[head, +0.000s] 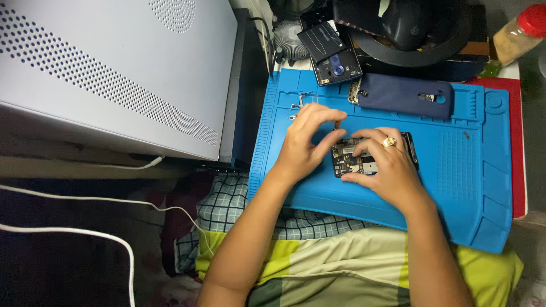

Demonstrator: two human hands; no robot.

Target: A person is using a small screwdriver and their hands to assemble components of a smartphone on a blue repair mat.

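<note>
Both hands are on the opened phone [372, 159], which lies board-up in the middle of the blue repair mat [466, 187]; left hand [304, 142] has its grip loosely curled, fingertips pressing down on the left end of the circuit board, thumb tucked against the edge; right hand [389, 167], the one with a gold ring [389, 142], lies flat over the right half with fingers spread a bit and thumb along the near edge, so it's more of a hold-down than a pinch; can't tell if anything tiny sits between the fingertips

Just past the phone on the mat lies a dark blue phone case [406, 95], and beyond that a black back cover [330, 52] propped at an angle; a few small screws and metal bits [297, 105] sit near the mat's upper left corner; big white perforated box [108, 68] off to the left, white cable [85, 233] trailing below it; jar with a red lid [520, 33] at top right; mat rests partly on the person's lap, over yellow-green striped fabric [341, 256]
</note>
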